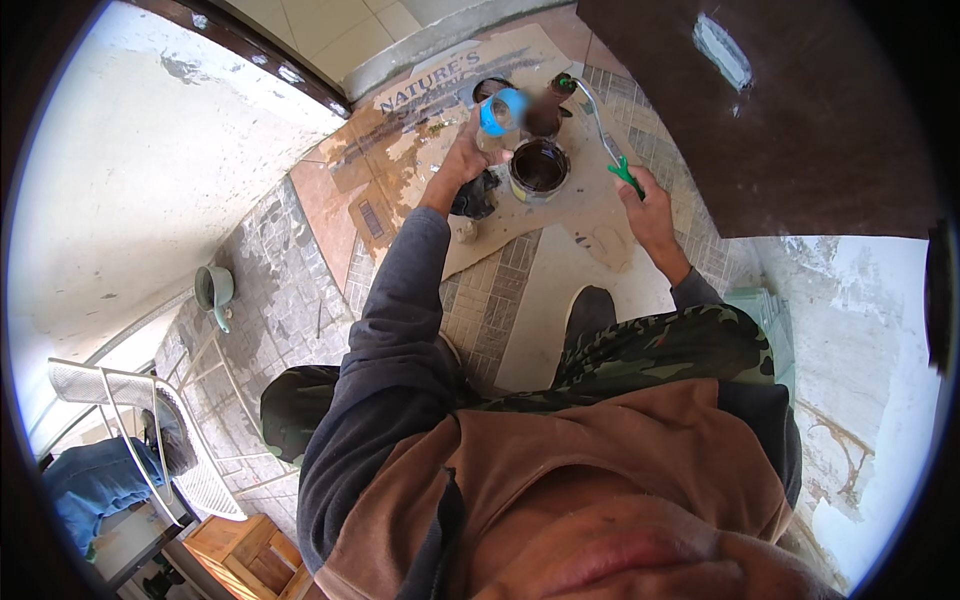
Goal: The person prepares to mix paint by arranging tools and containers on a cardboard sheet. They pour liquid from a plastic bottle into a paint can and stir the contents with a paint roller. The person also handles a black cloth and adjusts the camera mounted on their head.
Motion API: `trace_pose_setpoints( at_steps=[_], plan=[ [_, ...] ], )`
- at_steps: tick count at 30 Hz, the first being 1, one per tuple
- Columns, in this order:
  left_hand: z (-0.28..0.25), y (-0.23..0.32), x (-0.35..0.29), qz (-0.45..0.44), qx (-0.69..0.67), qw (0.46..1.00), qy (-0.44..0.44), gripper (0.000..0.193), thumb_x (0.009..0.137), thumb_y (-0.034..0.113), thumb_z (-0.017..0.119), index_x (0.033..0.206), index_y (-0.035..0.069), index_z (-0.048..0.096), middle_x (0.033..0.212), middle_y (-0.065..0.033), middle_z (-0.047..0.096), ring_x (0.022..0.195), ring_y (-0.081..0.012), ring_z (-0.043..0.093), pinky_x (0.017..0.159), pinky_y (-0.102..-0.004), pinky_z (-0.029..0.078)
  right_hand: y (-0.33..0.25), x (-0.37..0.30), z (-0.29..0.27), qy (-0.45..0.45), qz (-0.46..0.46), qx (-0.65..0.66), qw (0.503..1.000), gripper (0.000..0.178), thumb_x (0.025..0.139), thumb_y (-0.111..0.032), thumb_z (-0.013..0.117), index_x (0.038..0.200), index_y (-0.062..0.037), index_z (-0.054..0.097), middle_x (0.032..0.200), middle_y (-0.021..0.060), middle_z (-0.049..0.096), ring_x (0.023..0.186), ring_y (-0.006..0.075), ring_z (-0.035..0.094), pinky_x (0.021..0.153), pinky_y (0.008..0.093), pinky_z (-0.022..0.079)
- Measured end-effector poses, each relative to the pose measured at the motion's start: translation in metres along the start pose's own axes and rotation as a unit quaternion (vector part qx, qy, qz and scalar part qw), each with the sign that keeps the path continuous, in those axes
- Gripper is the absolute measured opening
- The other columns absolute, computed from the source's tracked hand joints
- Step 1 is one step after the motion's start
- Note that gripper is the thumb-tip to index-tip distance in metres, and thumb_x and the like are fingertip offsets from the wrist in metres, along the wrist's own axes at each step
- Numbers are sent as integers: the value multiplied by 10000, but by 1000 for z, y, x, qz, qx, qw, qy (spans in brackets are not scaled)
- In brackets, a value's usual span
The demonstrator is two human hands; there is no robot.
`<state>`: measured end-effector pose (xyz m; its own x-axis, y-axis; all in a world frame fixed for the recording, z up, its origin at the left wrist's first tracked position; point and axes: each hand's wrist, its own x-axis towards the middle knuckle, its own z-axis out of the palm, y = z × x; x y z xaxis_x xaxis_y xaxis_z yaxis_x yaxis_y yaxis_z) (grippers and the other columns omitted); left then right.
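Observation:
My left hand (466,160) is closed around a clear plastic bottle or cup with a blue band (500,110), held above the cardboard and tilted. My right hand (650,208) grips the green handle of a paint roller (627,176). Its bent metal rod runs up to a brown roller head with a green end, partly blurred, beside the bottle. Just below both stands an open can of dark brown paint (540,170), its rim smeared. Behind the bottle a second dark round container (490,88) is partly hidden. A crumpled black bag (476,196) lies below my left wrist.
Stained cardboard (530,50) covers the tiled floor under the cans. A dark brown door panel (780,110) rises on the right, a white wall (150,150) on the left. A green dipper (213,290), a white metal chair (190,430) and a wooden cabinet (245,555) stand at left.

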<state>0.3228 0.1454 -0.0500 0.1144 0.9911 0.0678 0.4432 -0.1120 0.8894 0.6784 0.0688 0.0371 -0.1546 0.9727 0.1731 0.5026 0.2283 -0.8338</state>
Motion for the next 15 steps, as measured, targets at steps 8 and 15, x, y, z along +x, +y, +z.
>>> trace_pose_setpoints(
  at_steps=[8,15],
  plan=[
    [0,4,0,-27,-9,1000,-3,1226,685,350,952,1600,12,209,1615,-261,309,1522,-342,267,1231,-393,254,1,1,1,-2,-14,4,1000,245,974,-192,657,1166,-41,643,852,129,644,722,204,615,701,335,506],
    [2,-3,2,-20,26,999,5,1193,693,313,950,1596,20,228,1598,-253,345,1512,-344,290,1228,-400,261,2,1,3,-4,-6,2,1000,259,973,-197,657,1179,-42,636,834,138,642,715,212,618,702,342,508]
  ],
)
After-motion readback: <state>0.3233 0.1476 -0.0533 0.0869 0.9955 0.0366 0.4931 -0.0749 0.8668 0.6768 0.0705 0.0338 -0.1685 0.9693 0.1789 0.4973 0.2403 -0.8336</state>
